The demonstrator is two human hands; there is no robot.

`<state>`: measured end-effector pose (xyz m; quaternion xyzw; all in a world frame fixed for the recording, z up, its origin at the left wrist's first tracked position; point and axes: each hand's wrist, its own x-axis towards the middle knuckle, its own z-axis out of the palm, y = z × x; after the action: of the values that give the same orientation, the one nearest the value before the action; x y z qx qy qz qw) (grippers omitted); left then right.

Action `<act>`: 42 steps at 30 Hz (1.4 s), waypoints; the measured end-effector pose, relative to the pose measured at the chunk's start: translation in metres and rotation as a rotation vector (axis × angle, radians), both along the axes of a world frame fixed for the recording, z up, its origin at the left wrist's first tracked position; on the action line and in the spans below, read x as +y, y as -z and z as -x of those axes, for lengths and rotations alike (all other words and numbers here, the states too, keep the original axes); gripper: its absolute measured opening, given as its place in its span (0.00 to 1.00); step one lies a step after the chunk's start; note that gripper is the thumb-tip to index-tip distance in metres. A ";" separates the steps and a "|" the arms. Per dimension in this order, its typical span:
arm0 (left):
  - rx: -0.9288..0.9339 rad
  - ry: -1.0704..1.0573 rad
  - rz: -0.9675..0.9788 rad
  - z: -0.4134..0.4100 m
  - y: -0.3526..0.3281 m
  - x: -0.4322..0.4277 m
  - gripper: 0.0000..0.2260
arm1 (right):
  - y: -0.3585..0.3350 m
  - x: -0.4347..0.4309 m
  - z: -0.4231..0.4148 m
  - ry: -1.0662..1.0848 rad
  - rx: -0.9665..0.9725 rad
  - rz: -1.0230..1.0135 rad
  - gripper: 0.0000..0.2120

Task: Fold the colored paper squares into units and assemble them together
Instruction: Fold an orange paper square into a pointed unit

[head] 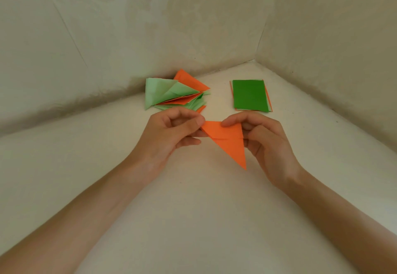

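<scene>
Orange paper unit is pinched at both top corners by left hand and right hand.

Matt orange paper unit; matt green paper stack; smooth off-white surface; mottled wall.

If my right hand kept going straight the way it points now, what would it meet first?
Likely the pile of folded units, just past the left hand; the right hand may pass above it, depth is unclear.
</scene>
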<state>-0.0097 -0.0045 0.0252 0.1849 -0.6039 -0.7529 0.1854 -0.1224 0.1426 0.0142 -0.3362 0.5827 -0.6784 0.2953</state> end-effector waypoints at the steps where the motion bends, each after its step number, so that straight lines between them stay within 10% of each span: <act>1: -0.005 -0.004 0.023 0.000 0.001 0.000 0.06 | 0.000 0.000 0.000 0.005 0.009 -0.001 0.16; 9: -0.001 0.007 0.196 -0.003 0.001 0.001 0.06 | -0.003 -0.003 -0.005 0.043 -0.012 -0.116 0.06; 22: -0.120 0.129 0.344 -0.005 0.003 0.005 0.01 | -0.002 0.000 -0.008 0.069 0.483 -0.267 0.05; 42: -0.099 0.028 0.303 -0.005 -0.004 -0.009 0.03 | -0.007 -0.001 0.008 0.135 0.272 -0.232 0.07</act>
<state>-0.0043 -0.0132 0.0293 0.1834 -0.7216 -0.6454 0.1705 -0.1300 0.1418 0.0210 -0.3485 0.7127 -0.5733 0.2047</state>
